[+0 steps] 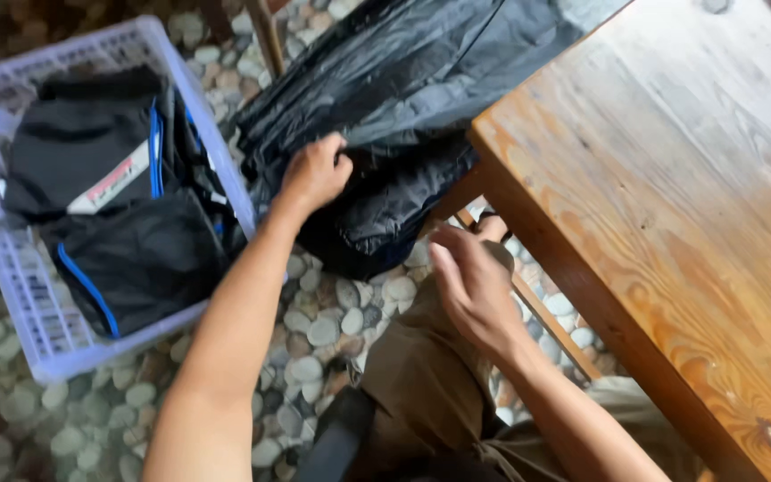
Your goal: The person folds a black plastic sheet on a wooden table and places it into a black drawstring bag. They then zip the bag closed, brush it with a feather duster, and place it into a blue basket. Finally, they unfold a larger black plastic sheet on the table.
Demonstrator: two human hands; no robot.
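Note:
My left hand point(316, 171) grips the edge of a large black plastic bag point(403, 80) that lies on the pebble floor beside the table. My right hand point(470, 281) hovers open just below the bag's lower end, fingers spread, holding nothing, close to the table's corner. The bag is crumpled and shiny, and its inside is hidden. Khaki trousers on my legs point(421, 375) show beneath my right arm.
A white plastic laundry basket point(42, 330) at the left holds black garments with blue trim point(127, 259). A wooden table point(671, 196) fills the right side, its corner near my right hand. The floor is set with rounded pebbles point(323, 330).

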